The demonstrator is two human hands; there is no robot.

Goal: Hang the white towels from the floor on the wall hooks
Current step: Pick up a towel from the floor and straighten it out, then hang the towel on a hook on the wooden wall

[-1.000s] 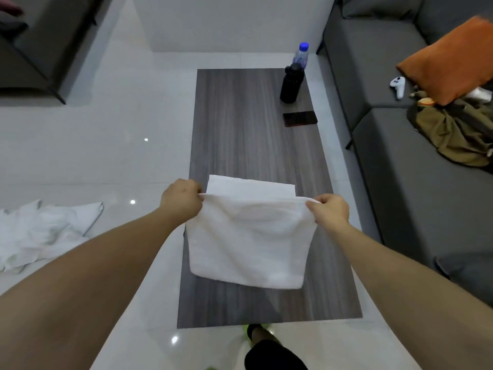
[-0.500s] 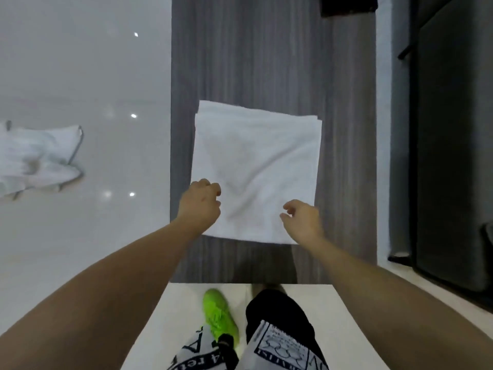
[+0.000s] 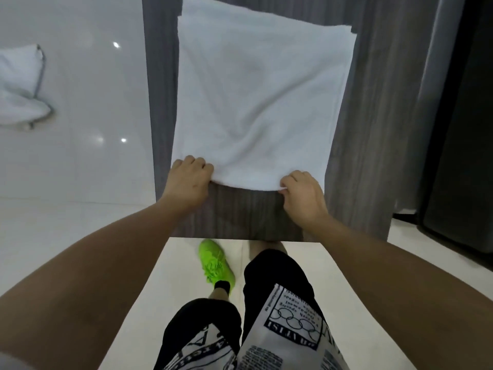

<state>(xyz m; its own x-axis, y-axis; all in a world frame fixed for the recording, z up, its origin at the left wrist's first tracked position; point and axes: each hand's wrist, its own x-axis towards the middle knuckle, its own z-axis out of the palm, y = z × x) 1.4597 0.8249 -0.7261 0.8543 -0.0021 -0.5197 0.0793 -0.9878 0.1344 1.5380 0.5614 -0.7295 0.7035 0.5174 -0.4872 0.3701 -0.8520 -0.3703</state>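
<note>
A folded white towel [image 3: 256, 94] is lying flat on the dark wood-grain desk [image 3: 373, 129], its layered far edges showing near the top of the view and its near edge lifting slightly off the surface. The left hand [image 3: 190, 182] is gripping the near left corner, fingers curled over the cloth. The right hand [image 3: 302, 196] is pinching the near right corner between thumb and curled fingers, so each grip is closed on the towel. Both bare forearms are reaching forward from the bottom corners of the view.

A second white towel [image 3: 20, 86] is lying crumpled on the glossy white floor [image 3: 88, 102] to the left, well apart from the desk, and is cut off by the frame's edge. Ceiling lights are reflecting in the tiles as small bright spots.

Below the desk's near edge, the person is wearing a bright green shoe [image 3: 216, 263] and black shorts [image 3: 280, 316] printed with white newspaper-style panels. The printing is appearing upside down; interlocked rings are showing, but the lettering is too blurred to read reliably. A dark grey sofa [image 3: 458, 156] is standing to the right.
</note>
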